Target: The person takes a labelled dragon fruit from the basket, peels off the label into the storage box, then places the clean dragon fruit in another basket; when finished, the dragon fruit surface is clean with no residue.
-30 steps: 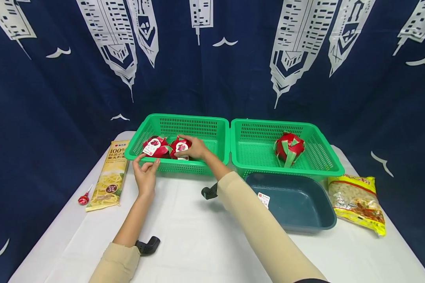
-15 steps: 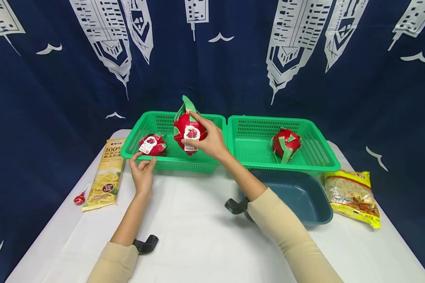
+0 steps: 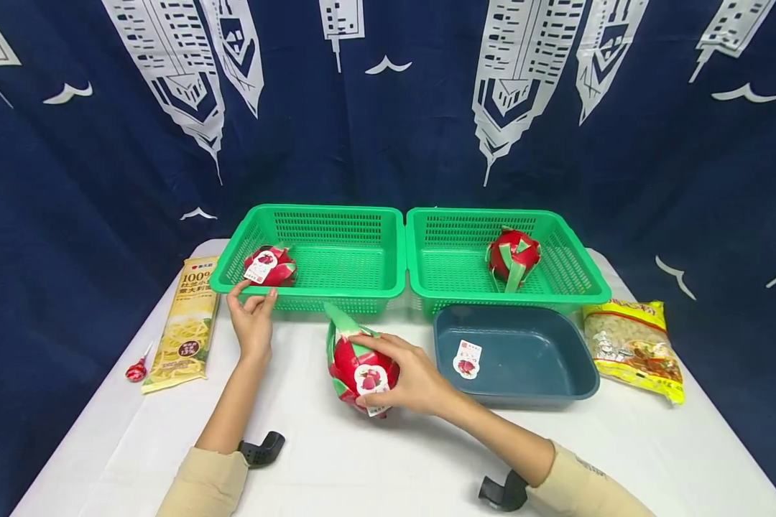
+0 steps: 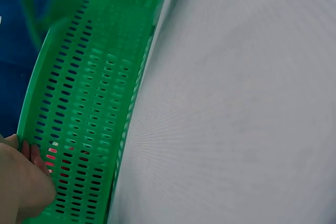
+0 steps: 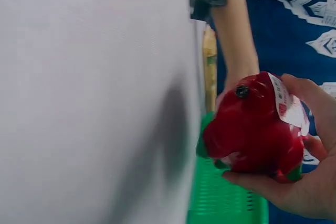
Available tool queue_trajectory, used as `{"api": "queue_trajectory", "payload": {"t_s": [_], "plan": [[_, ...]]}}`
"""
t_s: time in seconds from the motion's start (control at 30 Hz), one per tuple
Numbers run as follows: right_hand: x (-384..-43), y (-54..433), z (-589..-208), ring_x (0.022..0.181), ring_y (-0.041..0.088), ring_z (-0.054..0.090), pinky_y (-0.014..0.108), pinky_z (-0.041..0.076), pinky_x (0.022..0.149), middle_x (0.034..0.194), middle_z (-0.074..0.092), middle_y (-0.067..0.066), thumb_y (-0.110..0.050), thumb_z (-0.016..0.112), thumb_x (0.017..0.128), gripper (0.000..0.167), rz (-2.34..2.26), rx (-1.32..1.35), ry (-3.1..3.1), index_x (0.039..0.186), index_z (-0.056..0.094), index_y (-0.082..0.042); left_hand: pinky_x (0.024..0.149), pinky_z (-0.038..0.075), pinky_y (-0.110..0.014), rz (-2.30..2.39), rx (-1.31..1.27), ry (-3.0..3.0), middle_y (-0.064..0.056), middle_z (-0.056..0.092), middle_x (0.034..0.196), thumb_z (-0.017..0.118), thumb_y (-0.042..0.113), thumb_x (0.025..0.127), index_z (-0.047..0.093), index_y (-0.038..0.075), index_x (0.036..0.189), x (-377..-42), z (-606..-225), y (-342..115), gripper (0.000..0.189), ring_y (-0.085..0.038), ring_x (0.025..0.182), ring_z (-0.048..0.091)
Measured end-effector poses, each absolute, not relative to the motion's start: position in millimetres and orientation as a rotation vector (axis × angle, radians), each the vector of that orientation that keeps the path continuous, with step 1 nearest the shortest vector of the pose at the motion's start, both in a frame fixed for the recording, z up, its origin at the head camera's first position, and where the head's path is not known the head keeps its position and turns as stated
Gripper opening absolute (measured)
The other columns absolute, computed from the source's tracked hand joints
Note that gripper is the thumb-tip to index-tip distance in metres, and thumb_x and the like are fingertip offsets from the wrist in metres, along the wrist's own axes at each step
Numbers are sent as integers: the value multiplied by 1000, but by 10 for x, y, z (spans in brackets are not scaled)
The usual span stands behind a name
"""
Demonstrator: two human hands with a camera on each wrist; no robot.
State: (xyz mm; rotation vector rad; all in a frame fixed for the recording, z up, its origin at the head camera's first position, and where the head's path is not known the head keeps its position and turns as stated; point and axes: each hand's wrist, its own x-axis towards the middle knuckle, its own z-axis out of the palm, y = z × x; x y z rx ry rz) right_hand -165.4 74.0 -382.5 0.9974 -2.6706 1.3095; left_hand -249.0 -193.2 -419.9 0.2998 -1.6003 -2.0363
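My right hand (image 3: 414,377) grips a red dragon fruit (image 3: 349,366) with green-tipped scales and a white sticker, in front of the left basket. The right wrist view shows the thumb and fingers around this dragon fruit (image 5: 252,129), with a shadow on the cloth beside it. My left hand (image 3: 252,323) pinches the front rim of the left green basket (image 3: 336,293); fingers lie against its outer wall in the left wrist view. Another stickered dragon fruit (image 3: 278,271) lies in that basket's left end. A third dragon fruit (image 3: 520,251) sits in the right green basket (image 3: 453,293).
A dark blue tray (image 3: 524,391) with a loose dragon-fruit sticker (image 3: 468,359) inside stands before the right basket. To its right lies a yellow bag (image 3: 634,348). A pasta packet (image 3: 184,323) and a red lollipop (image 3: 137,370) lie at the left. A patterned curtain (image 3: 375,136) hangs behind.
My right hand has lifted one dragon fruit out of the left basket and brought it toward me, over the table. My left hand has stayed at the basket rim.
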Motion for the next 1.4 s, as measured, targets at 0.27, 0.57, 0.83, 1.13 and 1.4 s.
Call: {"api": "queue_trajectory", "payload": {"t_s": [0.27,0.57,0.83,1.13,1.4], "plan": [[-1678,702,-3977,116,22,44,36,47,83,133,40,8,-37,82,67,83,1193,1085,-2824,138,39,-38,72,44,-17,-2043,286,-1586,4,53,71,62,6,88,32,8,131,-2478,-4199,-1935,53,-8,73,54],[-1660,778,-4115,120,26,48,41,42,94,137,43,11,-27,82,68,97,1330,797,-2679,146,23,-23,73,44,-18,-2032,292,-1600,4,53,71,62,7,88,32,9,131,-2488,-4192,-1920,53,-10,74,55],[-1661,760,-4352,121,22,45,36,39,96,135,46,9,-9,69,81,59,1788,709,-2458,135,43,-8,47,28,-20,-1718,218,-1886,6,38,53,63,26,88,40,8,125,-2394,-4118,-1881,47,-5,49,34],[-1598,785,-4159,121,35,43,44,39,95,133,43,22,1,66,82,56,1845,785,-2416,132,42,5,88,43,-46,-1240,-967,-2737,4,41,131,83,43,64,29,38,141,-2097,-4010,-1565,94,-20,114,45],[-1597,769,-4269,101,17,54,40,43,87,108,54,1,-22,73,80,47,1473,553,-2321,125,58,-19,77,46,-32,-815,-924,-2925,18,43,128,75,68,55,29,50,137,-2035,-4110,-1469,96,-5,105,47]]}}
